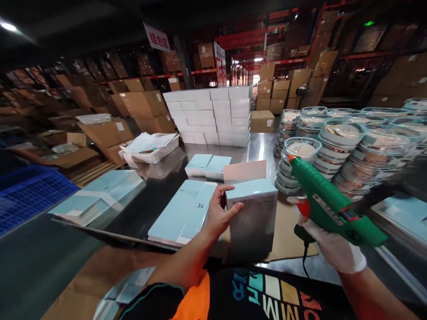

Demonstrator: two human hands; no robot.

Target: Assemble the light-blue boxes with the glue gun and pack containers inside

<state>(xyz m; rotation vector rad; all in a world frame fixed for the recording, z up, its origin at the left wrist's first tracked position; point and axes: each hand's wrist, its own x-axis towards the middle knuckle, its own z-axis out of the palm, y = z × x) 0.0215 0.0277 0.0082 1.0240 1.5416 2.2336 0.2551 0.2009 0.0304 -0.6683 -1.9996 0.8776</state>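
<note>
My bare left hand (pixel 224 211) grips the left edge of a light blue and grey box (pixel 252 218). Its thumb lies on the near face and its fingers reach over the top edge. The box stands upright, with a pinkish flap (pixel 245 172) raised behind it. In a white glove, my right hand (pixel 328 242) holds a green glue gun (pixel 328 193) by its handle. The orange nozzle points up and to the left, to the right of the box and apart from it. Left of my left hand lies a stack of light blue flat sheets (pixel 183 209).
Two small light blue stacks (pixel 208 165) lie behind the sheets. A wall of white boxes (pixel 210 118) stands at the back. Piled clear round containers (pixel 343 138) fill the right. A white basket (pixel 163 151), blue crate (pixel 33 200) and taped blue bundle (pixel 100 195) are at left.
</note>
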